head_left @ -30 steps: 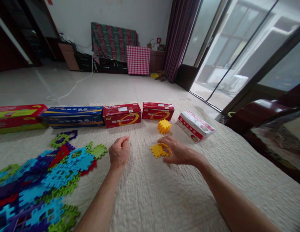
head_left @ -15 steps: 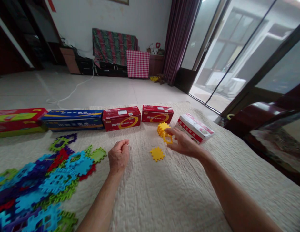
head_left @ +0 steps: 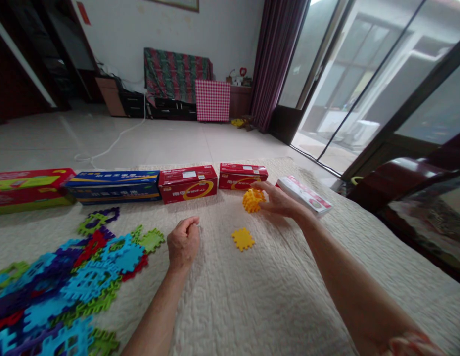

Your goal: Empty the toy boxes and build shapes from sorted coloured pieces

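My right hand has its thumb and fingers around a small stack of yellow interlocking plastic tiles, with an open-framed one at the near side of it. The stack stands on the quilted cover, in front of a red box. Closer to me, a single flat yellow tile with notched edges lies apart. My left hand rests on the cover as a loose fist, and nothing shows in it. Left of that fist spreads a heap of blue, purple, green and red notched tiles.
Along the far edge stand a red and green box, a blue box and another red box. A white and red box sits right behind my right hand. Beyond lies a tiled floor.
My right hand has brought the open-framed yellow tile up against the yellow stack. The white box behind it now appears lower or tipped. My left hand keeps its place.
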A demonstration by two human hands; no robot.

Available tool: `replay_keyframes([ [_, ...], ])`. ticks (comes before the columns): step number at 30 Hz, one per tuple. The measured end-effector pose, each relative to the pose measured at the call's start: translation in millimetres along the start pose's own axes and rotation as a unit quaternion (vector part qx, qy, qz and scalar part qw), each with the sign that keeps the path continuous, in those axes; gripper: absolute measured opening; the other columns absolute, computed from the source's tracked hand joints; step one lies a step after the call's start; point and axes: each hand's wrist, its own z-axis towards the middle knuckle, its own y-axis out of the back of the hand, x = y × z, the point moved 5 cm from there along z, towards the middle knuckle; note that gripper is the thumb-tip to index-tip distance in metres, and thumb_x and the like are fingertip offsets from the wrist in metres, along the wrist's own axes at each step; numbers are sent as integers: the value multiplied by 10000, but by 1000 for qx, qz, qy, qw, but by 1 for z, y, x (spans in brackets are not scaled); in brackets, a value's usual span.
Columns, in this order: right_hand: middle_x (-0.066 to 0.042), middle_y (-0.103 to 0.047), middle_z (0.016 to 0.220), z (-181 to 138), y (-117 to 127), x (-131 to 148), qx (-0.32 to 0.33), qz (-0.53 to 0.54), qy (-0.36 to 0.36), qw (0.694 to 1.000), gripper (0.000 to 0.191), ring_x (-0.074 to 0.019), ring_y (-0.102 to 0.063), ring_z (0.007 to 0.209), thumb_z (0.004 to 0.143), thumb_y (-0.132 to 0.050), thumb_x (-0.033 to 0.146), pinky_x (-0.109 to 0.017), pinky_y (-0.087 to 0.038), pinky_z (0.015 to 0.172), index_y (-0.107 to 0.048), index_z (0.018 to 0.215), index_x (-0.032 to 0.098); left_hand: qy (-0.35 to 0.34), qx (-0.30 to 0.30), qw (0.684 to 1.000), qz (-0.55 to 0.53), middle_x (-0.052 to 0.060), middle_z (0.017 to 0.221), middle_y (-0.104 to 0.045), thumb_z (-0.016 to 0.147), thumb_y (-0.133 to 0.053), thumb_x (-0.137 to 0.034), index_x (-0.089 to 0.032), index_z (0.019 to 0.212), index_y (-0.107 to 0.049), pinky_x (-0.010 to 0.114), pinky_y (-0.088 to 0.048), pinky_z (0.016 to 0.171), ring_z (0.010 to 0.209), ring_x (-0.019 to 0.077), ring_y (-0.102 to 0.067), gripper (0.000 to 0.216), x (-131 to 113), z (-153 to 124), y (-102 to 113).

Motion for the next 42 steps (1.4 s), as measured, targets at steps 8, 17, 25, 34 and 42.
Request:
replay_keyframes([
  [8,-58,-570,1314,-10,3,14,-104,46,56,992,533,-225,-534,1228,721,-560,120,-427,-454,1044,-532,1228,279,0,-1,1000,3,78,928,-758,762,-495,-278,-190,908,-752,357,-532,894,870,219,-712,309,-2,-1,1],
  [17,-51,-684,1066,-48,-22,58,90,88,57,990,322,-179,-634,933,761,-639,205,-335,-522,830,-622,1083,216,0,-4,1000,8,77,917,-759,752,-493,-272,-190,901,-755,357,-530,902,872,219,-711,313,-6,-1,2],
  [25,-92,-626,1156,-56,-43,83,161,49,85,982,480,-223,-585,1071,696,-680,151,-392,-474,975,-586,1164,196,3,-1,1000,10,65,923,-762,760,-496,-287,-200,914,-753,352,-534,896,875,219,-710,312,-6,-1,2],
  [34,-38,-685,983,-57,-35,84,218,98,42,970,248,-162,-620,842,815,-623,244,-286,-504,767,-650,1059,206,2,-3,1000,18,63,901,-760,757,-498,-285,-196,909,-756,344,-531,896,875,218,-709,312,-6,-1,3],
  [42,6,-614,704,-52,-34,71,163,90,21,982,237,-106,-530,619,936,-413,213,-234,-406,587,-611,807,190,6,-1,1000,23,68,883,-760,740,-502,-285,-183,905,-761,348,-543,871,841,223,-710,324,-8,-1,3],
])
